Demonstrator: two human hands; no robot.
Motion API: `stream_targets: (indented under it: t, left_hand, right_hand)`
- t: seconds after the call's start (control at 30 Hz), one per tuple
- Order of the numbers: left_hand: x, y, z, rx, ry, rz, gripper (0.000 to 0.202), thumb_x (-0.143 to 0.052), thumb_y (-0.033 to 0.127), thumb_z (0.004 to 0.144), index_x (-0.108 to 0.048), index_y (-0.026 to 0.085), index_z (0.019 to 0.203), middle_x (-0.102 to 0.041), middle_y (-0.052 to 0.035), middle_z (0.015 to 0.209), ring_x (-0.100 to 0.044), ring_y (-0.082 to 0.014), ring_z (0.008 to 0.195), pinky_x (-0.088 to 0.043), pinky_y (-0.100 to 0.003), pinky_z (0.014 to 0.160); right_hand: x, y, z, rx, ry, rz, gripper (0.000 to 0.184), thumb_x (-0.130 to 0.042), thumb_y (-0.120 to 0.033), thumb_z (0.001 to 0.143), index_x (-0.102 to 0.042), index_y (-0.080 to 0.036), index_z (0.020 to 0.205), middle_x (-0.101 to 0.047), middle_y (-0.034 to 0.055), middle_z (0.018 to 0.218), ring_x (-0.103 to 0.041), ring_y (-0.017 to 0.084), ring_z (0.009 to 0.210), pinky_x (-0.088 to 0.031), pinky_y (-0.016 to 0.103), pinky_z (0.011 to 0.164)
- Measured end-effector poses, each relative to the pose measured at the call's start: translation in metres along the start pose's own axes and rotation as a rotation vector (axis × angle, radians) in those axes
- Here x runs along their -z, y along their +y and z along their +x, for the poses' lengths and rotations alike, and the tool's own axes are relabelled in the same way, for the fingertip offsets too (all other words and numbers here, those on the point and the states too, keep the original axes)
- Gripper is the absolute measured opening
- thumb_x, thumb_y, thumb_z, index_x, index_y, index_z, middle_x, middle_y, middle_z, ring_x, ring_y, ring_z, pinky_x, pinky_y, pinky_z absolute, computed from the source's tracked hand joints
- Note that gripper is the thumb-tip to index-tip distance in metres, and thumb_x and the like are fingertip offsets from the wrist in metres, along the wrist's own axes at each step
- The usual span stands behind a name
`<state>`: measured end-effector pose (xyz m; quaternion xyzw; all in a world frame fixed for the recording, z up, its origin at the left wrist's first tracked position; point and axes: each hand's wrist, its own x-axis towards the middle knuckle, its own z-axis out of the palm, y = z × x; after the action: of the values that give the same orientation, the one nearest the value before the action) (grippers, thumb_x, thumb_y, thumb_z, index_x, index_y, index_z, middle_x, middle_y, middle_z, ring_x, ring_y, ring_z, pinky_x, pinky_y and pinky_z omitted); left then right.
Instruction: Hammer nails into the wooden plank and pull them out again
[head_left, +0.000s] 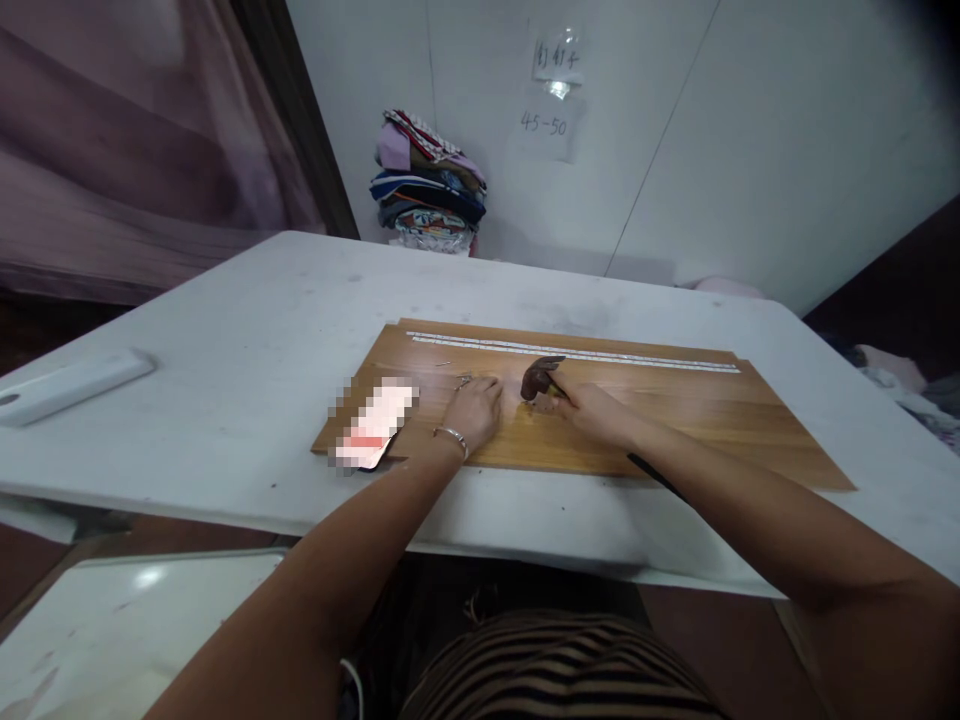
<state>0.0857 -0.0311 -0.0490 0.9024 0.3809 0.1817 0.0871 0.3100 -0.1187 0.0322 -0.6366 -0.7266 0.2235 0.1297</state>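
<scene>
My right hand (589, 408) is closed around the short handle of a claw hammer (538, 380). The brown hammer head is low over the wooden board (697, 420), its claw pointing away to the right. Something small and thin shows under the head, too small to make out. My left hand (476, 408), with a bracelet on the wrist, rests on the board left of the hammer, fingers lying on the wood and holding nothing visible. Just beyond its fingers is a small heap of nails (463, 381). A single nail (442, 364) lies farther back.
Two white ruler strips (577, 354) run along the board's far side. A phone (375, 425), its screen blurred, lies on the board's left end. The white table (225, 400) carries a long white object (75, 385) at left. Folded clothes (429, 185) are stacked by the wall.
</scene>
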Motion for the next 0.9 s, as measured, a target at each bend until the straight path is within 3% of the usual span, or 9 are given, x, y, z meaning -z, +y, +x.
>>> stream_targets:
  t: [0.9]
  left_hand:
    - [-0.0004, 0.0002, 0.0005, 0.002, -0.008, -0.001, 0.032, -0.044, 0.014, 0.100, -0.075, 0.015, 0.108, -0.074, -0.0155, 0.119, -0.066, -0.0259, 0.114, -0.051, -0.043, 0.107]
  right_hand:
    - [-0.0033, 0.0000, -0.0013, 0.016, -0.010, 0.045, 0.051, -0.050, -0.032, 0.100, -0.052, -0.020, 0.150, -0.077, 0.0129, 0.116, -0.073, 0.028, 0.092, -0.053, 0.036, 0.080]
